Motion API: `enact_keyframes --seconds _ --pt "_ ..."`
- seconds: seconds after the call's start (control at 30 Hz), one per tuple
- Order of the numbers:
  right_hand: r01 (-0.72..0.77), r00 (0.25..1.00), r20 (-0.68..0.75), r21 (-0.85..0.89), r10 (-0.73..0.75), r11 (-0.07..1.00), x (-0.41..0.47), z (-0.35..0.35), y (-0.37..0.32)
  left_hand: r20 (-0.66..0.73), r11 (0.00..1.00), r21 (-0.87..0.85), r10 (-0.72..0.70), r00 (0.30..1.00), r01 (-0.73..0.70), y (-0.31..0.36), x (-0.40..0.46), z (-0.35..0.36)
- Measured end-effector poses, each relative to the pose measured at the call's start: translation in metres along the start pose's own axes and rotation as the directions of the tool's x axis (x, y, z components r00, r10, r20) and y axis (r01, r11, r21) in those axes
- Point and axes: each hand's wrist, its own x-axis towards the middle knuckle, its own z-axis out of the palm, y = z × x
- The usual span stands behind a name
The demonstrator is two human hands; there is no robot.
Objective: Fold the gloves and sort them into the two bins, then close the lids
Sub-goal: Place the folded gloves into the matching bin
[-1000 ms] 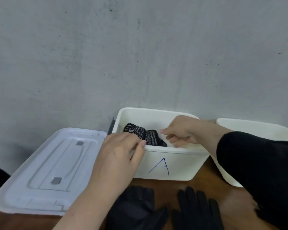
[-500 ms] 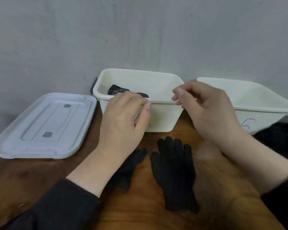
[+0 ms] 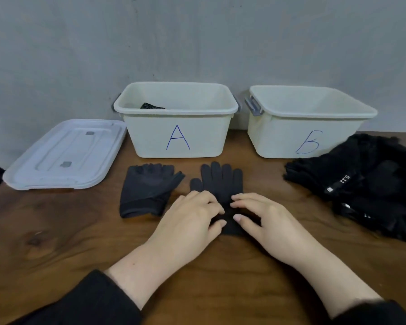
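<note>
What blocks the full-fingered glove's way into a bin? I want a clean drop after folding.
Nothing visible does. The full-fingered glove lies under both hands, left hand and right hand. Bin A and bin B stand open behind it; the lid lies aside.

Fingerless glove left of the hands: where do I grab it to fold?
Probably take the fingerless glove at its cuff, the near edge, coming from the near side. It lies flat on the table, finger stubs toward bin A, so the cuff faces you unobstructed.

left hand (image 3: 192,219), right hand (image 3: 265,219): fingers curled
</note>
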Motion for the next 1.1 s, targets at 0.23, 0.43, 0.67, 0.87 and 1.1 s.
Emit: enact_keyframes --seconds 0.23,0.43,0.67,0.87,1.1 --pt "0.026 0.999 0.039 -0.035 -0.024 0.999 -0.004 0.001 0.001 -0.106 0.998 0.026 -0.054 0.993 0.057 -0.006 -0.005 -0.021" --pt "0.031 0.997 0.068 -0.054 -0.027 0.998 -0.005 0.001 -0.001 -0.087 0.921 0.182 -0.334 0.939 0.344 -0.048 -0.022 -0.047" --pt "0.048 0.995 0.088 -0.092 -0.04 0.995 -0.005 0.006 -0.006 0.08 0.934 0.079 -0.353 0.932 0.347 -0.065 -0.035 -0.053" --pt "0.098 0.993 0.074 -0.105 -0.09 0.99 -0.003 0.015 -0.015 0.097 0.939 0.033 -0.344 0.934 0.343 -0.073 -0.034 -0.053" --pt "0.081 0.996 0.041 0.024 -0.082 0.996 -0.005 0.011 -0.017 -0.256 0.919 -0.064 -0.391 0.884 0.388 -0.053 -0.018 -0.049"
